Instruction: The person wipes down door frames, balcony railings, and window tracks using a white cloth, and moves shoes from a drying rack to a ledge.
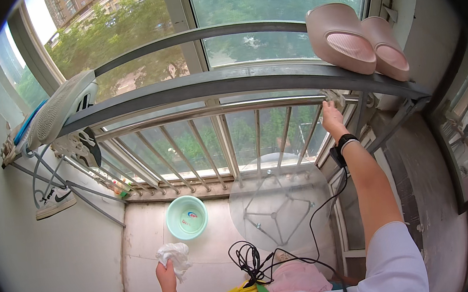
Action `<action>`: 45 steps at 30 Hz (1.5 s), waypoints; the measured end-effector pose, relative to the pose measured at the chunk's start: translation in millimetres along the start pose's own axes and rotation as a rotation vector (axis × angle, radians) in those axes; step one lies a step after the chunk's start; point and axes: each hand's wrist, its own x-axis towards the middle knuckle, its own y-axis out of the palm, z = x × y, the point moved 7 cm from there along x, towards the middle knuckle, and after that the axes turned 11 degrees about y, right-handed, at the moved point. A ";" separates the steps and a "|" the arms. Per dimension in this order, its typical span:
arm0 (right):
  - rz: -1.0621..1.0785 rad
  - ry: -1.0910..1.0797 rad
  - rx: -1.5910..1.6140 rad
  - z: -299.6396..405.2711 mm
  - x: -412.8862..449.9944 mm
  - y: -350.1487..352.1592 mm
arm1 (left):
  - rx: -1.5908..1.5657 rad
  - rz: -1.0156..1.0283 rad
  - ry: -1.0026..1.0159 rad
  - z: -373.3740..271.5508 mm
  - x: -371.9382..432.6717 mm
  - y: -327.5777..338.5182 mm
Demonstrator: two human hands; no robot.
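My left hand [166, 276] is closed on a crumpled white cloth [175, 259], low over the tiled floor. Stretched far out at the right, my right hand [332, 119] is at the end of the shiny metal handrail [263, 103] of the window railing. A greyish cloth [334, 96] is at its fingertips, against the rail; the fingers partly hide it. The grey metal bar of a rack [219, 84] passes above that hand. On the floor, beyond my left hand, stands a pale green plastic basin [187, 217].
Pink slides [345, 40] rest on the rack's right end; sneakers [63, 108] sit at its left, and another sneaker [56, 202] hangs below. A round glass tabletop [280, 201] lies near the railing. Black cable [252, 259] runs from my waist to my right wrist.
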 end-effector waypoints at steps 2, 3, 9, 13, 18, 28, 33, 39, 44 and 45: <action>-0.133 0.038 0.006 -4.5 37.5 4.1 | 0.000 -0.069 -0.011 1.5 -8.2 -5.3; -0.109 0.003 -0.159 -39.0 79.4 29.0 | -0.021 -0.074 -0.019 1.1 -6.7 4.4; -0.061 0.020 -0.092 -77.9 137.3 60.2 | 0.136 -0.135 0.021 -28.4 -16.6 22.2; -0.033 -0.017 -0.109 -62.6 155.6 78.5 | 0.123 -0.130 -0.024 -16.5 -30.7 40.7; -0.041 -0.049 -0.113 -64.6 155.4 70.6 | 0.200 -0.080 -0.093 -20.4 -46.4 52.6; -0.086 -0.206 0.039 108.4 141.3 93.1 | 0.115 -0.174 -0.128 69.2 -42.7 -0.8; -0.134 -0.468 -0.006 404.2 -19.8 64.5 | 0.136 -0.253 -0.234 81.6 -52.6 -54.0; -0.053 -0.534 -0.197 486.1 -48.7 43.1 | 0.156 -0.395 -0.280 127.5 -78.0 -116.7; -0.194 -0.649 -0.205 465.2 -50.6 38.4 | 0.168 -0.369 -0.301 157.4 -78.2 -158.0; -0.191 -0.657 -0.205 466.5 -58.2 30.4 | 0.196 -0.346 -0.319 162.5 -77.7 -164.3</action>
